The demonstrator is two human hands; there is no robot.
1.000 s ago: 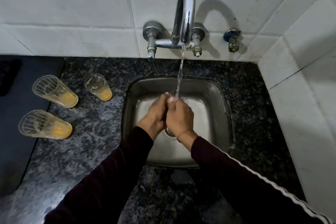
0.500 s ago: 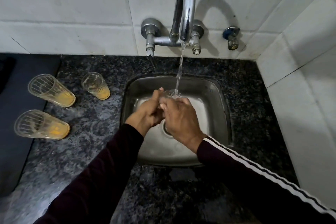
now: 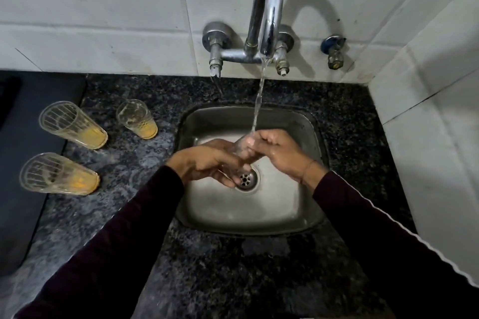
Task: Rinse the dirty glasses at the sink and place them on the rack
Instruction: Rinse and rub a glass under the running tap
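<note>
Hands spread, glass (image 3: 239,149) now tilted diagonally

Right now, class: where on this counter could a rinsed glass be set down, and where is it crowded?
Free: the granite right of the sink, up to the wall tiles, and the front strip between the sleeves. Crowded: left of the sink, where three dirty glasses stand beside the dark mat. Both hands fill the basin.
</note>
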